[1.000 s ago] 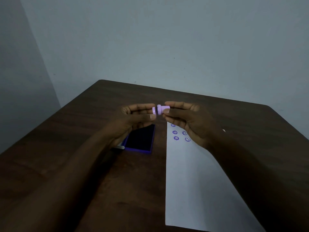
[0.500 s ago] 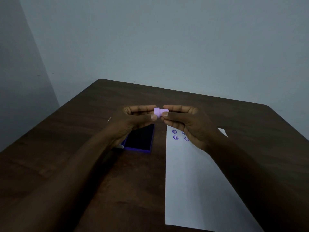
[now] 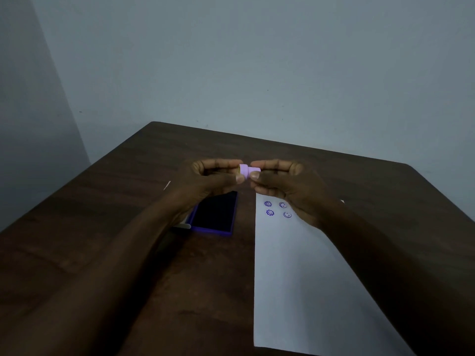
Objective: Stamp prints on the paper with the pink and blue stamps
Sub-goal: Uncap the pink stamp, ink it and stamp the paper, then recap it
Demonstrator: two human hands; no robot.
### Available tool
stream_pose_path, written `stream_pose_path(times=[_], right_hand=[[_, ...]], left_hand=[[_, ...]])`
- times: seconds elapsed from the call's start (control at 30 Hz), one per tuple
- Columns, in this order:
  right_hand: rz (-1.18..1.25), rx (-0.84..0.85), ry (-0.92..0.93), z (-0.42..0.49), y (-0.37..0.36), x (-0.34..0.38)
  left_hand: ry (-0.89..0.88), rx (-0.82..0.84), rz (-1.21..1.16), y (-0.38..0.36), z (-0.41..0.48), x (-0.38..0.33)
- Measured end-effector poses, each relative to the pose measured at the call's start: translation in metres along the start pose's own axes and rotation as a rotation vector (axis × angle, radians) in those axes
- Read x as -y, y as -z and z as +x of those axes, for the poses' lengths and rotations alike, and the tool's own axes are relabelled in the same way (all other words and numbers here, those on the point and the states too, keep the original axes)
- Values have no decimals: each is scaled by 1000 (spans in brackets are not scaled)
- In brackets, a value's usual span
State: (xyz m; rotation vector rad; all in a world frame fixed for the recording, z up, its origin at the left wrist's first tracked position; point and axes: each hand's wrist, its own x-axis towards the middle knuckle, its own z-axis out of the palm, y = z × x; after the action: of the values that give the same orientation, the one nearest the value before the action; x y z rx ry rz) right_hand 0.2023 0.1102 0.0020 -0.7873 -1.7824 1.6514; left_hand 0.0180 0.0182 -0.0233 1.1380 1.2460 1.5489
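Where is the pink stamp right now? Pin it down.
In the head view, the pink stamp is held above the table, between the left hand and right hand, above the ink pad.

Bare room (plain wall (image 3: pixel 257 60), wooden table (image 3: pixel 102 227))

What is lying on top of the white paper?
On the white paper four purple prints show near its far end. The right hand, holding the pink stamp, and its forearm cover part of the sheet; anything there is hidden.

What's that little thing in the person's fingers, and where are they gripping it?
A pink stamp, pinched at its two ends: left hand on one, right hand on the other.
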Motion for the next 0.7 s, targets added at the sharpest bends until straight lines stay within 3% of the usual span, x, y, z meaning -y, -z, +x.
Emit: stream_pose_path(times=[0.1,0.2,0.33,0.7], right_hand=[[-168,-130,55,11,13,14],[-523,-284,188,31,30,21],[-958,-232,213,63,36,12],[-1217,-186,144,87,28,-3]], left_hand=[[1,-68,109,2,2,0],[-7,-235,317,16,8,4],[3,-344,409,32,12,13],[-29,-340,495,31,15,19]])
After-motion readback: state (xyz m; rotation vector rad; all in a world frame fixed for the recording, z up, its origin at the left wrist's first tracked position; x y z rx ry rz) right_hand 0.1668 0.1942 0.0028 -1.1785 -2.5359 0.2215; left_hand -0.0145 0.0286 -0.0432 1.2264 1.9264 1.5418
